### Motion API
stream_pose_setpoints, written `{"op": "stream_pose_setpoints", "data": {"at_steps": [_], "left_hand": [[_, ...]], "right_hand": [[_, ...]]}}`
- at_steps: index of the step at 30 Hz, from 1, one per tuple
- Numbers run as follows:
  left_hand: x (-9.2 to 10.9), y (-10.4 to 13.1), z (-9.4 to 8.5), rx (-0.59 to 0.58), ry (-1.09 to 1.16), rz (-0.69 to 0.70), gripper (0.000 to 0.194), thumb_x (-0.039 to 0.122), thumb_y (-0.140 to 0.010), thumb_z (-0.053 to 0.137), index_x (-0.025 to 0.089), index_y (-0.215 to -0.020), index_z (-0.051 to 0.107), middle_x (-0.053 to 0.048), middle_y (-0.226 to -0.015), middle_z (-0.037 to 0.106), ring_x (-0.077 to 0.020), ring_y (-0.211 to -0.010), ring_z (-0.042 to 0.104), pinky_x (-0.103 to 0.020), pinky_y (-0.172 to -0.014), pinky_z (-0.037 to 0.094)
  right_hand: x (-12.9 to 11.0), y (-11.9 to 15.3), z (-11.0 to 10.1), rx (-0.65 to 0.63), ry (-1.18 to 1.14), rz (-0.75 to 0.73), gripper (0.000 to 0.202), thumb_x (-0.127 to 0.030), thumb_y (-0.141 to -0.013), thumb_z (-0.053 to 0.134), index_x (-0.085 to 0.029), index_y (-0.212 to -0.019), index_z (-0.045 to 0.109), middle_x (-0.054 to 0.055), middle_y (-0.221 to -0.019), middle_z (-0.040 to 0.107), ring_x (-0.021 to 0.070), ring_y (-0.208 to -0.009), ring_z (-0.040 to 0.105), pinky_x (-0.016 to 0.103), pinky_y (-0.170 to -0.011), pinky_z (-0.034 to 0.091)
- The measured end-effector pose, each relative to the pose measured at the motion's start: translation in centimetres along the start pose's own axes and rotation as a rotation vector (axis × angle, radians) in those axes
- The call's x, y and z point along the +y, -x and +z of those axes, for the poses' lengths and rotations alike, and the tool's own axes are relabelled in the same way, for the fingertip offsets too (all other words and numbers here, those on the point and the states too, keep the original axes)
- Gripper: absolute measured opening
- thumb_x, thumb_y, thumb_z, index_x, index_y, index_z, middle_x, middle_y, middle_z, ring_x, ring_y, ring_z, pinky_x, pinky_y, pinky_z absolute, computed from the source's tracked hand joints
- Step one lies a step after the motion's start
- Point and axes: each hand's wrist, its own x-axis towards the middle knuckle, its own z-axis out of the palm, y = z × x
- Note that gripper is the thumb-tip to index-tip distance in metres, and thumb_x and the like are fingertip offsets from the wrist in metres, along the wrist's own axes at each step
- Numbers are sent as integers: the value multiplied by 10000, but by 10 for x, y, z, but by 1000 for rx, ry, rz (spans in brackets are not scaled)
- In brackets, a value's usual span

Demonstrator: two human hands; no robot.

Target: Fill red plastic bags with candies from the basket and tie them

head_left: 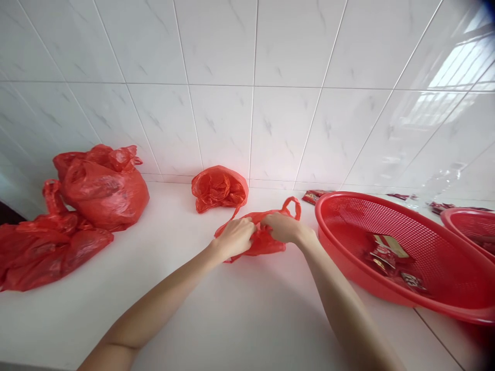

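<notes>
White marbled tiles [216,44] rise behind a pale table [174,314] in the head view. Near the table's middle lies a thin red bag [266,247], with the person's left hand [237,237] and right hand [284,226] over it. Both hands have curled fingers and seem to pinch its plastic, though the fingertips are partly hidden. Pulling the hands hard apart could tear the film, since it looks flimsy; slick, clinging layers might also slip from a loose pinch. An elbow swung wide on the right could knock the basket [371,216], which stands close by the right forearm with small packets [386,252] inside. As for its looks, the bag is bright red, slightly see-through, wrinkled and rather flat, one looped handle standing up beyond the right hand. A crumpled bundle [218,188] sits just behind it, against the wall.
</notes>
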Motion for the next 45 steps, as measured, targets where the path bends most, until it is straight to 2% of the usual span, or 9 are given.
{"op": "stream_pose_setpoints", "data": {"at_steps": [5, 8, 11, 15, 20, 26, 32, 37, 45], "left_hand": [[1, -3, 8, -143, -53, -22, 201, 23, -669, 568, 171, -797, 614, -81, -834, 673, -230, -706, 643, -314, -606, 448], [-4, -2, 5, -210, -108, -44, 298, 10, -572, 619, 160, -829, 603, -94, -828, 693, -276, -855, 663, -386, -844, 481], [-14, 1, 0, -264, -166, -61, 279, -6, -500, 631, 162, -718, 585, -106, -851, 705, -325, -1112, 607, -478, -1111, 309], [-25, 4, -2, -292, -211, -57, 204, 10, -496, 624, 163, -608, 553, -137, -994, 706, -372, -1317, 464, -569, -1184, 131], [-29, 5, 3, -275, -173, -53, 182, 10, -532, 618, 164, -567, 528, -156, -1030, 687, -434, -1365, 393, -698, -1145, 50], [-26, 1, 7, -174, -74, 32, 196, 66, -766, 502, 186, -649, 603, -84, -955, 680, -343, -1413, 355, -690, -1160, 50], [-17, -2, 14, -98, -55, 72, 258, 178, -868, 523, 179, -628, 616, -88, -849, 667, -339, -1221, 509, -705, -1143, 73], [-19, -4, 11, -133, -39, 22, 245, 281, -819, 633, 178, -597, 610, -101, -834, 678, -341, -1149, 532, -719, -1139, 56], [-30, -2, 2, -245, -56, -108, 190, 131, -709, 658, 167, -559, 547, -71, -663, 626, -299, -920, 636, -747, -1127, 46]], "right_hand": [[6, -15, 8, -90, -4, 105, 284, -113, -859, 505, -223, -1067, 664, 43, -866, 622, 172, -769, 593, 267, -624, 404], [11, -17, 9, -131, 6, 173, 201, -289, -839, 640, -193, -1013, 668, 57, -895, 626, 198, -808, 614, 287, -646, 445], [13, -15, 6, -166, 17, 248, 341, -379, -766, 734, -191, -1043, 667, 68, -911, 638, 228, -851, 633, 308, -662, 475], [8, -8, 1, -189, 32, 284, 374, -275, -716, 762, -183, -1069, 678, 97, -943, 666, 267, -894, 647, 325, -664, 484], [-10, 24, -12, -115, -41, 69, 455, -369, -821, 658, -286, -1265, 610, 69, -1171, 663, 248, -1042, 623, 306, -717, 481], [-21, 53, -24, 312, -111, -350, 366, -239, -960, 445, -299, -1250, 660, 54, -1090, 717, 238, -1109, 610, 403, -972, 439], [-5, 4, -2, 120, 123, -103, 323, -131, -873, 563, -182, -1148, 727, 117, -1115, 712, 272, -1261, 528, 605, -1200, 61], [3, -21, 18, -8, 154, -4, 356, -209, -749, 735, -169, -1102, 733, 139, -1089, 707, 373, -1353, 409, 737, -1130, 44], [6, -22, 24, -30, 220, 194, 386, -28, -738, 548, -131, -1082, 689, 190, -1170, 661, 380, -1268, 464, 775, -1071, 97]]}}
